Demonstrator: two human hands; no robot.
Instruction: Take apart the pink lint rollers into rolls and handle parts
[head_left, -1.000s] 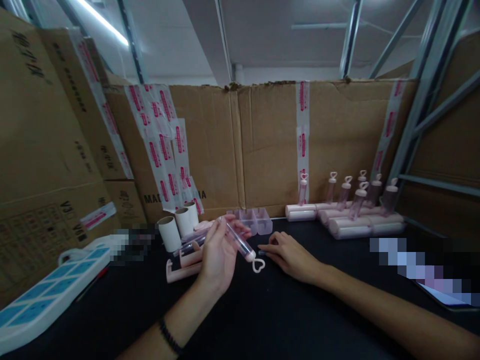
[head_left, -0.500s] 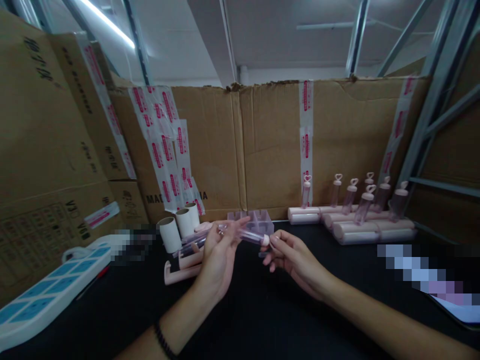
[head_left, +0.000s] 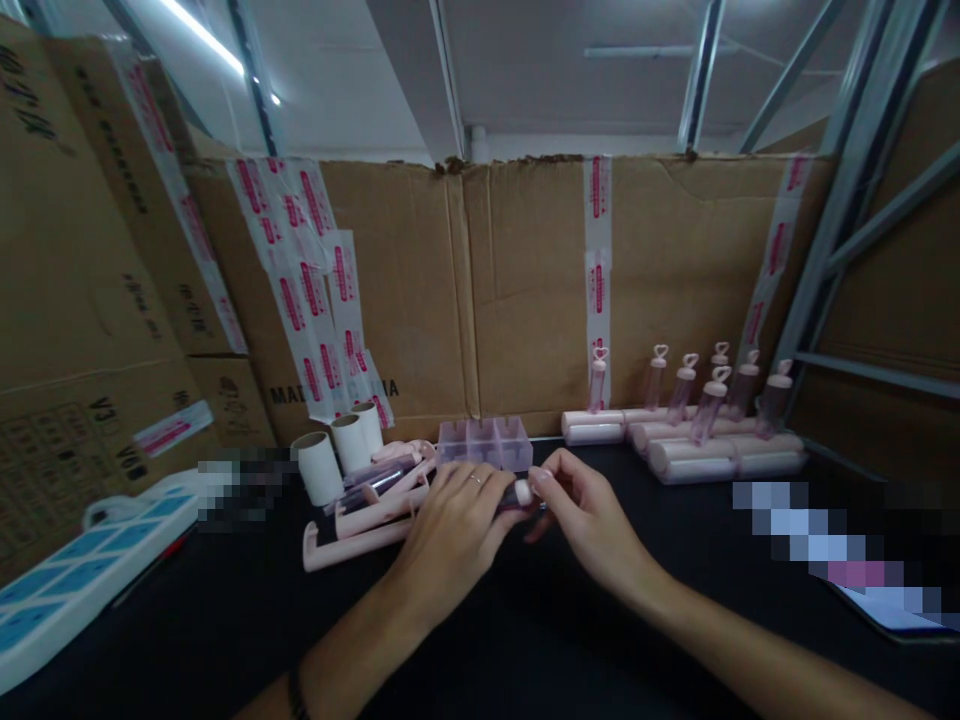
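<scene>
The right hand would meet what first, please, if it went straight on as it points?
Probably the pale cap on the tube in the left hand, though exact depth is unclear.

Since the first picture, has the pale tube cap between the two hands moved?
Yes, to the right: the pale tube cap now sits farther right of the central fold of the cardboard wall than it did.

A taped cardboard panel (head_left: pixel 525 300) lines the far edge of the black tabletop (head_left: pixel 540 640); a metal post (head_left: pixel 844 190) rises near its far right corner; a fluorescent tube (head_left: pixel 202 37) glows overhead.
</scene>
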